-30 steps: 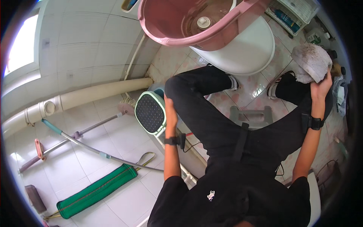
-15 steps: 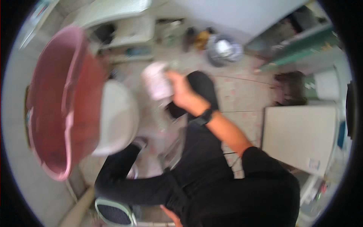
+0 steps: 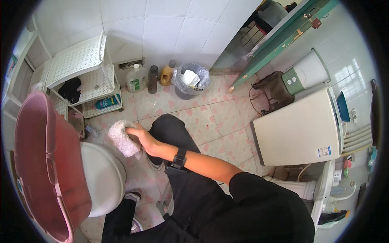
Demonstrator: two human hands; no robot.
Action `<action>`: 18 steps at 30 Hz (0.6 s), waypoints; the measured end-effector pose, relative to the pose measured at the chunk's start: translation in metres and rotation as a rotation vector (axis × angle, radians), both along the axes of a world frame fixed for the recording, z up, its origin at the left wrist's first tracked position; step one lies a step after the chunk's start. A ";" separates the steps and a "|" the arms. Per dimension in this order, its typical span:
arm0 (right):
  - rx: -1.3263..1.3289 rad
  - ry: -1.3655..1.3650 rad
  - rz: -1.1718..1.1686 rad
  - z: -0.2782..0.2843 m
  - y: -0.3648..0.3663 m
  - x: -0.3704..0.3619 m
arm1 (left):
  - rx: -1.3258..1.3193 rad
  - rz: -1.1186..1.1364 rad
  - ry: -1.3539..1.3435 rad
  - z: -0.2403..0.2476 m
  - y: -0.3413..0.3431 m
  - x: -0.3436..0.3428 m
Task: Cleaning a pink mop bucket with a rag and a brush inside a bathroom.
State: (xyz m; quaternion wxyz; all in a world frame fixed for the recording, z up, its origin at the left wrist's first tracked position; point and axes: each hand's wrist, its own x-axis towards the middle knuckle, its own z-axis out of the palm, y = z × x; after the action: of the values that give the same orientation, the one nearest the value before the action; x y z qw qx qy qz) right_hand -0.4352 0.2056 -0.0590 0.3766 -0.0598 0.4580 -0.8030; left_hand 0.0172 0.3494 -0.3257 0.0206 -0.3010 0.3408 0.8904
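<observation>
My right hand [image 3: 148, 141] pinches 1 pale-pink terry cloth [image 3: 120, 137]; my left fingers, I cannot tell. A weak grip could drop it on the pink-patterned tile floor [image 3: 194, 123].

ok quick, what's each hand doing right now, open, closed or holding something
Left hand: out of view, so its state cannot be told.
Right hand: closed, holding a bunched pale cloth.

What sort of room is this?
Probably a household bathroom: there are glossy white wall tiles and what look like a white pedestal washbasin and a closed, rounded white toilet lid.
</observation>
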 end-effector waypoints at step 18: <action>-0.044 0.043 0.054 -0.006 0.002 -0.004 | -0.091 -0.642 0.520 -0.042 -0.011 -0.114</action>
State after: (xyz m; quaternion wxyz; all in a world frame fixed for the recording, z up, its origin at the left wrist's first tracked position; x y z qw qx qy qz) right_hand -0.4390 0.2073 -0.0655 0.3867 -0.0974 0.4466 -0.8009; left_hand -0.0970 0.3380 -0.3680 0.1971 0.0550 0.4501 0.8692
